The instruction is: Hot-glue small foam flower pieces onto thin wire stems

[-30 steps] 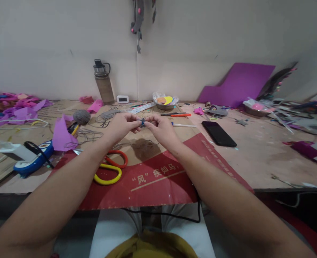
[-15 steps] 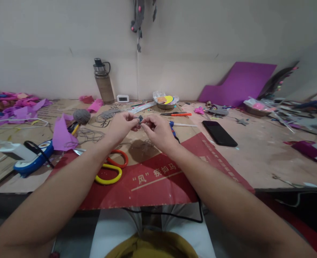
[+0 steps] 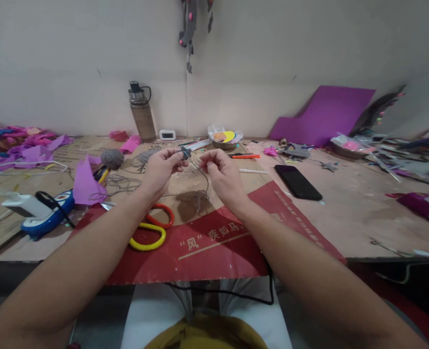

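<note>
My left hand [image 3: 161, 169] is raised above the table and pinches a small grey felt piece [image 3: 185, 153] between thumb and fingers. My right hand [image 3: 219, 173] is closed a short way to its right, pinching a thin grey thread [image 3: 204, 175] that runs from the piece and curves down to a loose tangle of thread [image 3: 198, 197] on the cardboard. Both forearms reach in from the bottom edge.
Red and yellow scissors [image 3: 152, 229] lie on a red and brown cardboard sheet [image 3: 214, 247]. A grey yarn ball [image 3: 111, 158], purple felt scraps [image 3: 85, 184], a water bottle [image 3: 142, 114], a black phone [image 3: 297, 182], an orange pen [image 3: 244, 156] and a purple sheet [image 3: 323, 114] surround it.
My hands, pinched together on the grey piece before, have lifted slightly and moved apart. The right hand has drawn the thread out to the right.
</note>
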Action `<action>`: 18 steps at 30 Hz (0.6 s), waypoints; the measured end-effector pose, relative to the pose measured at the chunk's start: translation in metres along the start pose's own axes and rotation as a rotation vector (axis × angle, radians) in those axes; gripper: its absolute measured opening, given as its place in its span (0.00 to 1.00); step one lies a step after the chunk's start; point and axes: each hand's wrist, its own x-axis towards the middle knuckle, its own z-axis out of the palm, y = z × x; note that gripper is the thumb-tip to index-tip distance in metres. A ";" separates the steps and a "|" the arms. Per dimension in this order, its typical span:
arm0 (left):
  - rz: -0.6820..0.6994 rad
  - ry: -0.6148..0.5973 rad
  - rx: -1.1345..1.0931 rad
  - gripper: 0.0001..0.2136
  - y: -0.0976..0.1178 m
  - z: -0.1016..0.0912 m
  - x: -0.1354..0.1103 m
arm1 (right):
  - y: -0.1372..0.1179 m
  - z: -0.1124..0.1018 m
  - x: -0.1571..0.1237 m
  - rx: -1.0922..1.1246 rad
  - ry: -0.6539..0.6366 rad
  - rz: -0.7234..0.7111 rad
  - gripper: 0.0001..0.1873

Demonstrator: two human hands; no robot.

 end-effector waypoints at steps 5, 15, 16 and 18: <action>-0.023 0.012 -0.020 0.07 -0.002 -0.002 0.002 | 0.007 -0.002 0.008 0.264 -0.025 0.246 0.07; -0.057 0.047 -0.046 0.06 -0.004 -0.007 0.006 | 0.003 -0.008 0.007 0.247 -0.238 0.214 0.13; -0.059 0.040 -0.045 0.06 -0.005 -0.008 0.006 | 0.002 -0.008 0.007 0.194 -0.262 0.175 0.12; -0.058 0.020 -0.032 0.07 -0.007 -0.008 0.007 | 0.002 -0.009 0.007 0.073 -0.238 0.074 0.09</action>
